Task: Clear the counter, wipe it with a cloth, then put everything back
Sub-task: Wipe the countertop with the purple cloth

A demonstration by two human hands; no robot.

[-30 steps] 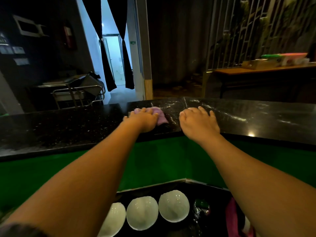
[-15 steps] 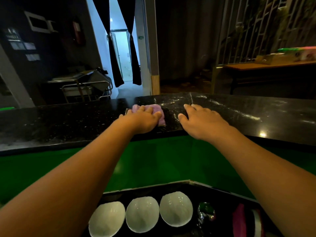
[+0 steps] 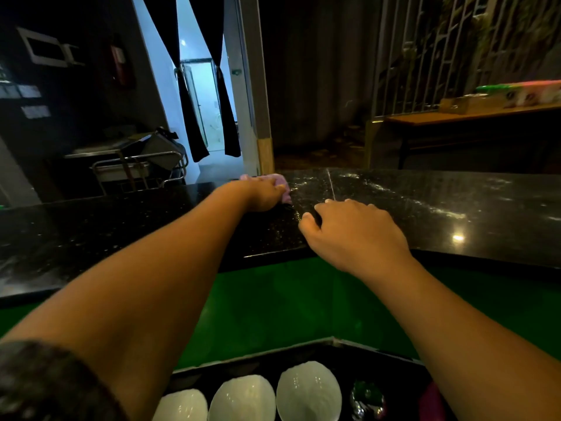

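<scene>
- A pink cloth (image 3: 280,179) is bunched at the far edge of the black speckled stone surface (image 3: 425,208), just left of a thin seam in the stone
- The left hand (image 3: 262,194) is laid on top of the cloth, its fingers curled down over it and its thumb against the cloth's right side; most of the cloth is hidden under the hand
- The right hand (image 3: 355,235) is set palm down near the front edge of the surface, just right of the seam, with its fingers bent and only the fingertips on the stone; nothing is held in it
- The two hands are kept apart, with a strip of bare stone between them
- Pale smears and a small bright reflection are seen on the stone to the right of the right hand
- A green panel (image 3: 288,299) is seen below the front edge of the surface
- Three white bowls (image 3: 308,393) are lined up side by side on a dark lower shelf (image 3: 258,360), with a shiny glass item (image 3: 367,399) to their right
- Sheets of paper (image 3: 35,110) are fixed to the dark wall at the far left; their writing is too dim to be read
- Coloured boxes (image 3: 522,92) are stacked on a wooden table (image 3: 455,117) at the far right; their print is too blurred to be read
- A doorway hung with dark curtains (image 3: 194,123) is lit behind the surface, with a metal trolley (image 3: 136,162) to its left
</scene>
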